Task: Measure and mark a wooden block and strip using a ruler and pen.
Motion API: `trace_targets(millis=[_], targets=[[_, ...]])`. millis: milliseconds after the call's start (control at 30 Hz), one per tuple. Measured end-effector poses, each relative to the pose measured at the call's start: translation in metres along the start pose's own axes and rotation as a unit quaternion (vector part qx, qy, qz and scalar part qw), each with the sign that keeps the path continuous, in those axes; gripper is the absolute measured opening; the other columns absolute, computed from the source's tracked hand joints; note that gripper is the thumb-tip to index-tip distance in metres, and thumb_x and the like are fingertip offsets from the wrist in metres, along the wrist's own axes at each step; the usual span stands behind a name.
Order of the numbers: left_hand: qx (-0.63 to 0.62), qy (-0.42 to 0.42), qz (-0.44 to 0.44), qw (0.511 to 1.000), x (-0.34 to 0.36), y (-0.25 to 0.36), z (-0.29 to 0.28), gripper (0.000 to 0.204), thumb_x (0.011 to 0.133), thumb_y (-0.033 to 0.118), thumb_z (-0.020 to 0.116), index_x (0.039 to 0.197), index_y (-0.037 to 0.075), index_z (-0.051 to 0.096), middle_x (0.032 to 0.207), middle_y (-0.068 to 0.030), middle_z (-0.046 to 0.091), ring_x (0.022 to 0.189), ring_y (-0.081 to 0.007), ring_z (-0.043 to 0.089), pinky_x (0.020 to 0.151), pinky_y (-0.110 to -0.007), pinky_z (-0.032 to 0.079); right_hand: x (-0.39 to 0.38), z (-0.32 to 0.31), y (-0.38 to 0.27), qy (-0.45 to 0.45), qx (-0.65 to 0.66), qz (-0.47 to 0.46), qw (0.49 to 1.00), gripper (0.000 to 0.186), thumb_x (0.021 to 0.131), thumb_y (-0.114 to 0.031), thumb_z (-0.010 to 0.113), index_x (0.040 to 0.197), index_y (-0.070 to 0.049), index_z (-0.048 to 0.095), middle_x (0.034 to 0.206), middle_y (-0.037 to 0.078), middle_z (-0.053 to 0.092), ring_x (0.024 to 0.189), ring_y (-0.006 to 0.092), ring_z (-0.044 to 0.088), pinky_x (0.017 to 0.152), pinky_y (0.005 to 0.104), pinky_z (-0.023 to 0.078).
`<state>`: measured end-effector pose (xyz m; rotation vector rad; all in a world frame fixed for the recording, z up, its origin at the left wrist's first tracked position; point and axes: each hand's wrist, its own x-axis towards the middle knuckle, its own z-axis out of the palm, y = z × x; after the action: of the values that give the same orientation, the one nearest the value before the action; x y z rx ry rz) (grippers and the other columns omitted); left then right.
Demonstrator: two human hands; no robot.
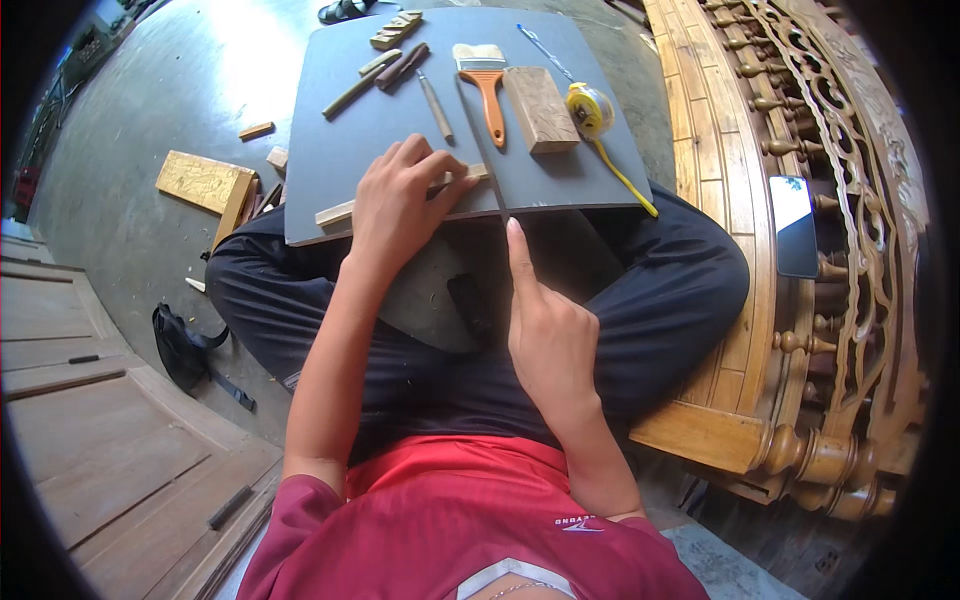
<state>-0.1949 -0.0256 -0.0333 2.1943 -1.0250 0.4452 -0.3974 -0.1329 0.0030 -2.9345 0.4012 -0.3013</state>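
My left hand (400,195) presses a narrow pale wooden strip (335,213) down on the grey board (305,150), fingers bent and thumb toward the strip's right end. Across that end lies a long, thin dark blade (484,140), a file or a saw blade; I cannot tell which. My right hand (553,335) holds its near end, the index finger stretched along it and the other fingers curled under. The handle, if any, is hidden by the hand. Beyond the blade lie an orange-handled brush (488,95) and a wooden block (541,110).
A yellow tape measure (590,110), a blue-capped pen (545,52), a slim chisel-like tool (436,105) and small wood pieces (397,30) lie on the board. Wood offcuts (205,182) are on the floor at left. A phone (796,226) rests on carved wooden furniture (700,130) at right.
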Motion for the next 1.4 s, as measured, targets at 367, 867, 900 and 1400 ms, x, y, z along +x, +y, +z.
trace_targets(millis=[367,867,900,1400], targets=[[0.009,0.0,-0.015,1.0,-0.002,-0.002,0.003,0.019,0.091,0.031,0.084,0.093,0.013,0.079,0.088,-0.0036,0.062,0.086,-0.0242,0.066,0.076,-0.04,0.053,0.03,0.016,0.005,0.017,-0.009,-0.019,1.0,0.079,0.092,-0.004,0.063,0.167,-0.012,0.041,0.065,0.006,0.06,0.058,0.025,0.067,0.056,0.0416,0.055],[-0.003,0.017,-0.01,1.0,-0.003,0.0,0.005,0.017,0.091,0.03,0.082,0.09,0.015,0.075,0.088,-0.0036,0.06,0.085,-0.0239,0.064,0.075,-0.04,0.051,0.057,0.022,0.006,0.023,-0.024,-0.02,0.999,0.076,0.093,-0.007,0.064,0.166,-0.012,0.042,0.067,0.007,0.064,0.059,0.0255,0.07,0.058,0.0411,0.057],[0.002,0.017,-0.013,1.0,-0.003,-0.001,0.003,0.017,0.091,0.03,0.082,0.09,0.014,0.074,0.088,-0.0036,0.06,0.085,-0.0239,0.064,0.075,-0.04,0.051,0.052,0.022,0.005,0.03,-0.016,-0.028,0.999,0.078,0.093,-0.006,0.064,0.167,-0.013,0.041,0.066,0.006,0.063,0.058,0.0252,0.069,0.058,0.0411,0.056],[-0.01,-0.005,-0.008,1.0,0.001,0.007,0.001,0.016,0.088,0.022,0.085,0.095,0.011,0.077,0.089,-0.0066,0.061,0.084,-0.0277,0.064,0.074,-0.042,0.051,0.066,0.033,0.008,0.047,-0.003,-0.02,0.999,0.08,0.089,-0.008,0.064,0.166,-0.011,0.042,0.071,0.006,0.068,0.064,0.0234,0.073,0.059,0.0403,0.059]])
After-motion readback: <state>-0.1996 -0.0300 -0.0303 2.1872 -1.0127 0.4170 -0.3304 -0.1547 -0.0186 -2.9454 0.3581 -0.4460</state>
